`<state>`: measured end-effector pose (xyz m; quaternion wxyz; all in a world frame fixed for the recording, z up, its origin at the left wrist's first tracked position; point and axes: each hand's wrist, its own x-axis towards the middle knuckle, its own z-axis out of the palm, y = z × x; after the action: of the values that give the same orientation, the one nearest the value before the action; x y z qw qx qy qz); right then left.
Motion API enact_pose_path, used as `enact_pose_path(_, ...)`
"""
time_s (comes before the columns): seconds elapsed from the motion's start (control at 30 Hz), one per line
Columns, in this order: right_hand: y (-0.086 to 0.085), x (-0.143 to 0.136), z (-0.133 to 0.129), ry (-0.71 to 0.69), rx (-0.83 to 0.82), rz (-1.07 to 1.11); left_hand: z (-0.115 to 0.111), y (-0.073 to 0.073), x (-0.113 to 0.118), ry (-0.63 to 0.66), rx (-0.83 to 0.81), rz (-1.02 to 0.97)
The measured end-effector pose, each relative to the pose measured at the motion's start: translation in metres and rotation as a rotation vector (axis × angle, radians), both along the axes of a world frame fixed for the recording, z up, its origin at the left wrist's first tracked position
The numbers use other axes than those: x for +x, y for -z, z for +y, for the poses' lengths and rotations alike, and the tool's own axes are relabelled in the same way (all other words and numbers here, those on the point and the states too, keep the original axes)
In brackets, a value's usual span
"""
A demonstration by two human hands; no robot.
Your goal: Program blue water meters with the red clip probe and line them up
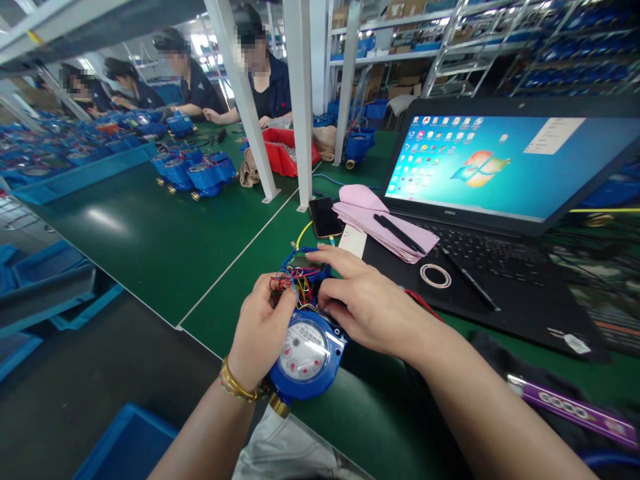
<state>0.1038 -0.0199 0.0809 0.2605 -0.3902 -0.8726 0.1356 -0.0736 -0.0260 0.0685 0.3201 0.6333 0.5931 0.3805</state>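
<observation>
A blue water meter [306, 353] with a round dial and a brass fitting lies at the near edge of the green bench. Thin coloured wires [304, 283] spill from its open housing at the far end. My left hand [263, 323] is closed, with red and blue wires pinched between thumb and fingers. On the other side of the housing is my right hand [363, 300], its index finger stretched over the top and the other fingers bent down at the housing. Whatever those right fingertips touch is hidden behind the hand.
To the right stands an open laptop [465, 167] with pink paper [383, 227], a pen and a tape ring on it. A phone [326, 218] lies beyond the meter. More meters [193, 170], a red bin [285, 152] and several co-workers are farther back, past white posts [300, 100].
</observation>
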Motion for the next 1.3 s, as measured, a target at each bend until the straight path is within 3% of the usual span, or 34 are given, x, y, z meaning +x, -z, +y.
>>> enact_pose_path(0.57,-0.005,0.002,-0.002,-0.025,-0.011,-0.035,0.000,-0.003,0.002,-0.002,-0.006,-0.014)
enact_pose_path(0.7,-0.003,0.000,-0.001,-0.026,0.014,-0.038,-0.001,0.000,0.004,-0.002,-0.050,-0.132)
enact_pose_path(0.83,-0.003,0.000,-0.001,-0.015,0.004,-0.043,-0.002,0.004,0.004,-0.054,0.185,-0.093)
enact_pose_path(1.0,-0.004,0.001,-0.002,-0.013,0.005,-0.038,-0.005,0.002,0.000,0.024,0.510,0.119)
enact_pose_path(1.17,-0.018,0.008,-0.007,0.028,0.004,0.039,-0.011,-0.001,-0.002,0.094,0.606,0.078)
enact_pose_path(1.3,-0.031,0.009,-0.016,0.069,-0.119,0.221,-0.013,-0.002,-0.001,0.124,0.612,0.060)
